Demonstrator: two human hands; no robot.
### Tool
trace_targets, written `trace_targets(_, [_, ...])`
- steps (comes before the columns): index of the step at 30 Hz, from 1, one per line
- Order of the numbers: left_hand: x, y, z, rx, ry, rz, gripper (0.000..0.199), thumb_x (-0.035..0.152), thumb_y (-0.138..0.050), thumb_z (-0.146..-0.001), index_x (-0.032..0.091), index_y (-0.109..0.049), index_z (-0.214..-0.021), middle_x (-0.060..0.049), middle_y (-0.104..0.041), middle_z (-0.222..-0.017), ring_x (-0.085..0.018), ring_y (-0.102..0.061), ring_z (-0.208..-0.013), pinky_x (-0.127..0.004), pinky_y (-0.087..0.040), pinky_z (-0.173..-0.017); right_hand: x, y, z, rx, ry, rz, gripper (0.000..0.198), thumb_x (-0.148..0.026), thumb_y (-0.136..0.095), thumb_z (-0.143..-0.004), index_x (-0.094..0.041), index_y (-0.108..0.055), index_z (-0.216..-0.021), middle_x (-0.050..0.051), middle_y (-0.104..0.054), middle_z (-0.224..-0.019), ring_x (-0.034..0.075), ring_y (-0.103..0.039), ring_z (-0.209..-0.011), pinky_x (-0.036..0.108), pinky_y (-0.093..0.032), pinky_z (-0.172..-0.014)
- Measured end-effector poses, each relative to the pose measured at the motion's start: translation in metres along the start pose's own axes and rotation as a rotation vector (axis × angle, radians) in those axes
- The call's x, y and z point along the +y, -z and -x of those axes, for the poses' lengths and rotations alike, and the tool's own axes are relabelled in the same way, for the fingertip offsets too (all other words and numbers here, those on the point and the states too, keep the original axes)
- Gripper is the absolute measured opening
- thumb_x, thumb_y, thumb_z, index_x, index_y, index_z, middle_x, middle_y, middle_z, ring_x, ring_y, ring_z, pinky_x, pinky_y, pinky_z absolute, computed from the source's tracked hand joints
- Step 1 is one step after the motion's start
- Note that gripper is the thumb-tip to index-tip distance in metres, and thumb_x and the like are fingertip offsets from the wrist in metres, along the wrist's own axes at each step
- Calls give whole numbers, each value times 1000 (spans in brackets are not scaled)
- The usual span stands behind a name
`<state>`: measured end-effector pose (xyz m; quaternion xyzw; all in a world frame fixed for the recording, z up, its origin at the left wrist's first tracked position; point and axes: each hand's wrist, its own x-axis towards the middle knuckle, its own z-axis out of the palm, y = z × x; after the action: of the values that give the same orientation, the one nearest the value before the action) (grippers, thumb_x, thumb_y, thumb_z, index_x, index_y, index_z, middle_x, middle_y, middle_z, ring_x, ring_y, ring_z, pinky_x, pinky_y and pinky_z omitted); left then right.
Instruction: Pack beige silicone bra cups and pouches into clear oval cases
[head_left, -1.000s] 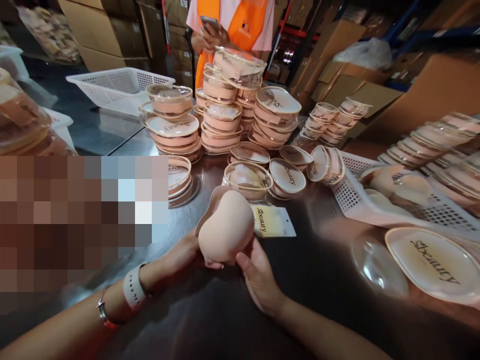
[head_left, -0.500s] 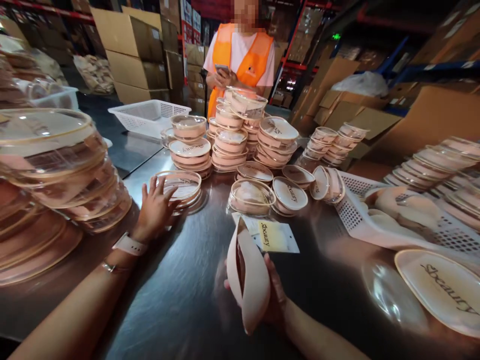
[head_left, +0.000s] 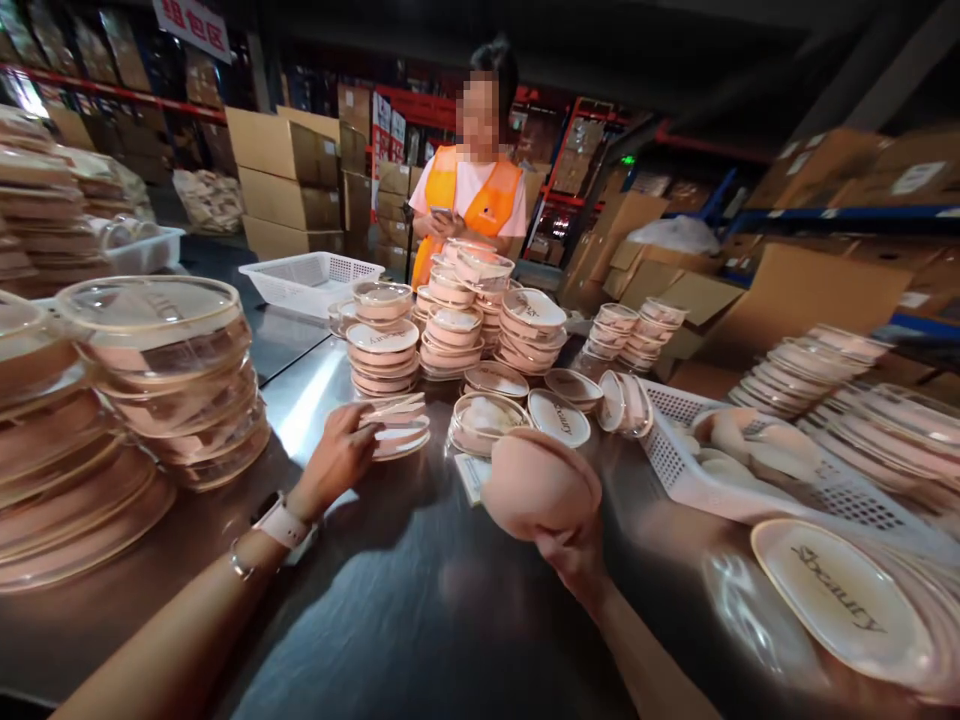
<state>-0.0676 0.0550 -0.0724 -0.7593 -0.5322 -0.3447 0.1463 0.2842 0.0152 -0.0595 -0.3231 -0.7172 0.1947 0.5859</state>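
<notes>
A pair of nested beige bra cups [head_left: 536, 485] is in my right hand [head_left: 576, 552], which grips them from the near side above the metal table. Their rounded face is toward me, and some of my fingers are hidden behind them. My left hand [head_left: 346, 452] is closed on the left edge of a clear oval case [head_left: 401, 438] on the table, its upper part tilted up. Partly covered by the cups is a printed card [head_left: 472, 475]. Just behind them sits another oval case [head_left: 487, 420] with something pale inside.
Stacked oval cases [head_left: 180, 375] rise at the left, with more stacks [head_left: 457, 330] at the back middle. At right, a white perforated basket [head_left: 675, 470] holds more cups, beside a case with lettering [head_left: 840, 600]. A person in an orange vest [head_left: 487, 200] stands across the table holding a phone.
My left hand has gone from spread fingers over the oval case to gripping its edge. My right hand has raised the cups forward and turned them, rounded side toward me. The view has tilted up.
</notes>
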Motion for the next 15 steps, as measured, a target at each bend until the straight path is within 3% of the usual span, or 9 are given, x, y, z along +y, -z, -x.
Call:
trace_targets(2, [17, -6, 3, 31, -14, 12, 24, 25, -53, -94, 16, -71, -107, -18, -61, -119, -31, -59, -109, -50, -50, -95, -3, 7, -8, -44, 314, 325, 70, -31, -70, -84, -27, -40, -148, 15, -66, -125, 32, -69, -106, 48, -63, -80])
trace_targets(4, [40, -10, 8, 24, -73, 38, 24, 27, -59, -92, 18, -69, -113, -16, -60, -118, -31, -58, -110, -49, -50, -95, -12, 7, -12, -200, 578, 565, 62, -18, -62, -88, -28, -43, -146, 14, -65, -127, 31, -66, -112, 46, -62, -84])
trace_targets(6, [65, -10, 14, -8, -170, 76, 31, 22, -63, -89, 22, -66, -120, -14, -60, -120, -31, -57, -115, -48, -50, -97, -22, 1, -11, -334, 689, 752, 53, -11, -52, -92, -27, -49, -142, 14, -68, -122, 30, -67, -113, 43, -62, -83])
trace_targets(8, [87, -5, 20, -30, -256, 112, 38, 25, -67, -87, 24, -62, -125, -14, -59, -124, -32, -56, -117, -49, -49, -99, -31, -3, -7, -367, 750, 838, 45, -9, -46, -96, -23, -53, -138, 13, -72, -116, 29, -67, -111, 43, -61, -85])
trace_targets(11, [102, 11, 27, -43, -260, 260, 50, 46, -72, -84, 25, -59, -128, -15, -58, -122, -32, -58, -109, -48, -51, -92, -37, -2, 1, -253, 796, 773, 43, -21, -53, -99, -19, -49, -142, 13, -71, -116, 29, -62, -118, 48, -54, -97])
trace_targets(13, [99, 21, 30, -89, -186, 468, 51, 55, -62, -88, 28, -56, -131, -14, -55, -124, -31, -57, -111, -46, -52, -93, -36, 2, 3, -181, 676, 669, 47, -34, -48, -103, -21, -41, -148, 14, -65, -123, 30, -57, -123, 52, -50, -102])
trace_targets(15, [90, 24, 30, -166, -98, 682, 56, 61, -46, -94, 29, -49, -140, -15, -47, -135, -32, -50, -124, -48, -48, -102, -32, 3, 1, -213, 517, 545, 48, -43, -35, -106, -23, -39, -149, 14, -62, -124, 29, -58, -120, 49, -52, -99])
